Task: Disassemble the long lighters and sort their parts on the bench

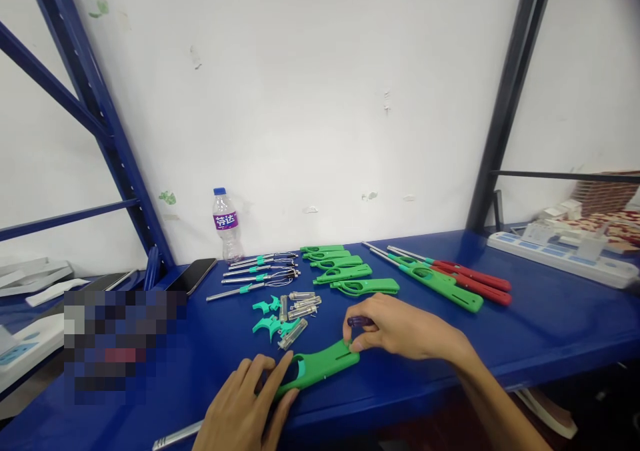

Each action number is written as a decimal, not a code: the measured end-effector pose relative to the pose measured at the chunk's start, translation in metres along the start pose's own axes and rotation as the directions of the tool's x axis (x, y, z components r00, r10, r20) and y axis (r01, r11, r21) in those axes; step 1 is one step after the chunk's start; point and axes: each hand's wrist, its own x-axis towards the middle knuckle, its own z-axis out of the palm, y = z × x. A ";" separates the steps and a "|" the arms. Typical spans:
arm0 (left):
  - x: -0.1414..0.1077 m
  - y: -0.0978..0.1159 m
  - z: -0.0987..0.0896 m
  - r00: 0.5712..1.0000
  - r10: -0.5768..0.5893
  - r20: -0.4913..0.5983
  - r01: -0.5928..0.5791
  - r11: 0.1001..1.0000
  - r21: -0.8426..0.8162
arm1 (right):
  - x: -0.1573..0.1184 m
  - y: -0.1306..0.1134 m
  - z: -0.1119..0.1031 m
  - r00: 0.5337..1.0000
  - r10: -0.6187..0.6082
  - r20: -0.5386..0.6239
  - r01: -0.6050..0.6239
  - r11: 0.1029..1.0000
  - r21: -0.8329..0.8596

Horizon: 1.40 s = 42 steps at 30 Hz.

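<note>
A green gas lighter (327, 365) with a long metal barrel lies at the front of the blue table, its handle pointing right. My left hand (250, 397) is closed around its front part, beside the turquoise trigger; the barrel (177, 435) sticks out under the wrist. At the handle's end my right hand (390, 324) is closed, fingertips touching the lighter. Tucked in its fingers is a purple handle (360, 321), which looks like a screwdriver's; the tip is hidden. Just behind the lighter lie turquoise triggers (270, 326) and clear fuel tanks (303, 312).
Several metal barrels with wires (250, 289) lie behind on the left, beside green handle shells (365, 286). Finished-looking green lighters (450, 292) and red lighters (480, 284) lie right. A bottle (227, 231), phone (193, 276) and power strip (565, 259) stand or lie around.
</note>
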 end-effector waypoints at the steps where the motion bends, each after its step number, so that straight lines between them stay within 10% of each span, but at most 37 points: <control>1: -0.001 0.000 0.000 1.000 -0.003 0.010 0.003 1.000 0.000 | 0.001 -0.001 0.001 1.000 0.008 0.002 -0.008 1.000 0.000; 42: 0.002 -0.003 -0.001 0.988 -0.086 0.125 0.115 0.964 -0.242 | 0.019 0.005 0.009 0.989 0.007 -0.149 0.011 0.993 0.119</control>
